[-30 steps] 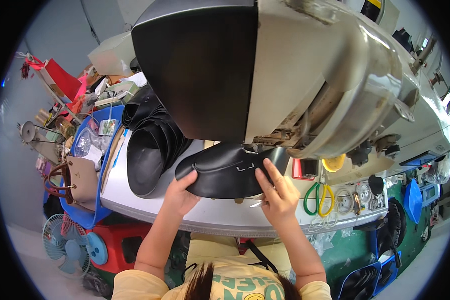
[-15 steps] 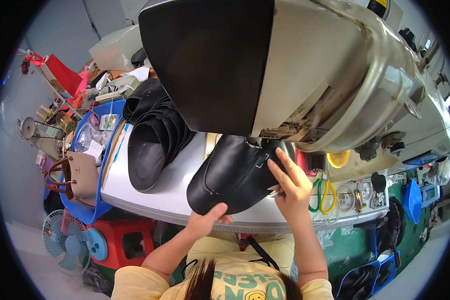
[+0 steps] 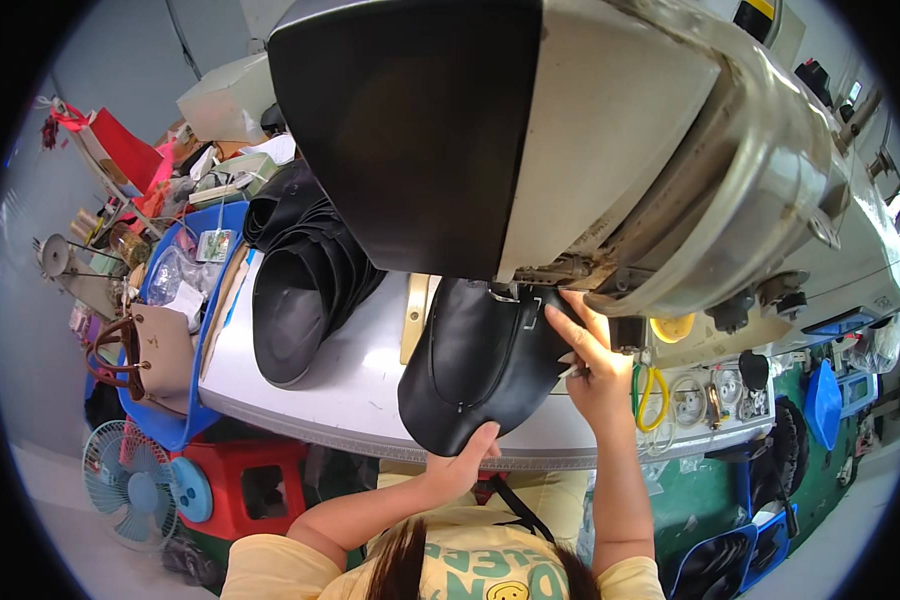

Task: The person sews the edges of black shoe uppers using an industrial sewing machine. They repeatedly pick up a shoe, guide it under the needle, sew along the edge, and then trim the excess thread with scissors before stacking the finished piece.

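Observation:
A black leather shoe upper (image 3: 470,375) lies on the white sewing table under the head of a sewing machine (image 3: 610,150). A curved seam runs round its front, and a small metal buckle-like outline (image 3: 534,313) sits near its right side. My left hand (image 3: 460,467) pinches the rounded near end, thumb on top. My right hand (image 3: 595,365) grips the right edge close to the machine, index and middle fingers stretched over the leather. A small pale pointed thing (image 3: 570,370) pokes out by its curled fingers; its kind is unclear. The machine hides the upper's far end.
Left of the machine lies a stack of black shoe uppers (image 3: 295,300). A blue tub (image 3: 175,425) with a handbag (image 3: 160,350), a red stool (image 3: 250,490) and a fan (image 3: 130,480) stand at left. Yellow-handled scissors (image 3: 653,400) and bobbins lie at right.
The shoe upper has turned, its near end swinging right and toward me. My left hand has moved right and nearer with it; my right hand has shifted slightly right.

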Tool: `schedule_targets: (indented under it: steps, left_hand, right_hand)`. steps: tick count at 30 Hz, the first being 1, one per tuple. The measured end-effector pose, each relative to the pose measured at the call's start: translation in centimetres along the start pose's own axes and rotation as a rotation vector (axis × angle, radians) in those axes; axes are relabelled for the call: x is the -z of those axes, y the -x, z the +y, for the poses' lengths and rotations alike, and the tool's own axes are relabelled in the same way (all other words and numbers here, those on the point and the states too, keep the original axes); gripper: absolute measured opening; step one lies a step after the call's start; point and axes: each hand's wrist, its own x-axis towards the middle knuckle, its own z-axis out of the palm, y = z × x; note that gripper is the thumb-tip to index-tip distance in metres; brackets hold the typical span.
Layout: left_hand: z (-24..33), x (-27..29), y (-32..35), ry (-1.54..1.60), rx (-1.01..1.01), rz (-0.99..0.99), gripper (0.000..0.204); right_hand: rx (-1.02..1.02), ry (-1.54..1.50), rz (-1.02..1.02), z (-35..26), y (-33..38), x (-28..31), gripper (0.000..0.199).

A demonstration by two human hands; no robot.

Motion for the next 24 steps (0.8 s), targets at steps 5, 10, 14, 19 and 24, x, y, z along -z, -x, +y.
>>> schedule_targets:
  steps: [5,10,14,19,24]
  left_hand:
    - [0.8,-1.7,-1.2,-0.045,-0.085,0.032,0.023]
    - [1.3,-1.8,-1.4,0.075,0.088,-0.004,0.026]
    - [2.6,-1.6,1.0,-0.124,0.118,-0.423,0.018]
    - [10.0,-1.8,-1.9,-0.745,-0.934,-0.126,0.035]
    - [8.8,-1.7,-5.5,-1.303,-0.998,0.034,0.047]
  right_hand:
    - [-0.043,-0.108,0.016,2.5,-0.6,-0.3,0.07]
    - [-0.096,-0.065,0.006,2.6,-0.2,-0.6,0.069]
    - [0.066,0.069,0.072,1.9,-0.9,-0.6,0.027]
    - [0.07,0.13,0.066,-0.1,-1.6,0.4,0.047]
    - [-0.072,0.168,0.032,-2.5,0.3,2.7,0.055]
